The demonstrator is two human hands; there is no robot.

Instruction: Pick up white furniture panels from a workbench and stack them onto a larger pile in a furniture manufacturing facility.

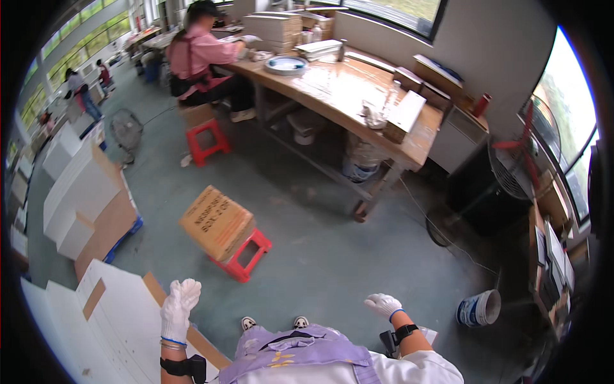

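Note:
My left hand [180, 308], in a white knit glove with a blue cuff edge, is raised at the lower left with its fingers loosely stretched out and nothing in them. Beneath and beside it lie large white panels [121, 326] with brown cardboard edges. My right hand [384, 305], gloved the same way, hovers over the floor at the lower right, fingers loosely extended and holding nothing. Ahead of me a brown cardboard box [219, 221] sits tilted on a red plastic stool [256, 251]. Neither hand touches the box.
A long wooden workbench [332, 89] crosses the far side; a person in pink [201, 54] sits there. A white bucket [478, 308] stands right, near a black drum [483, 192] and a cable on the floor. More white panels [83, 192] are stacked left, near a floor fan [126, 131].

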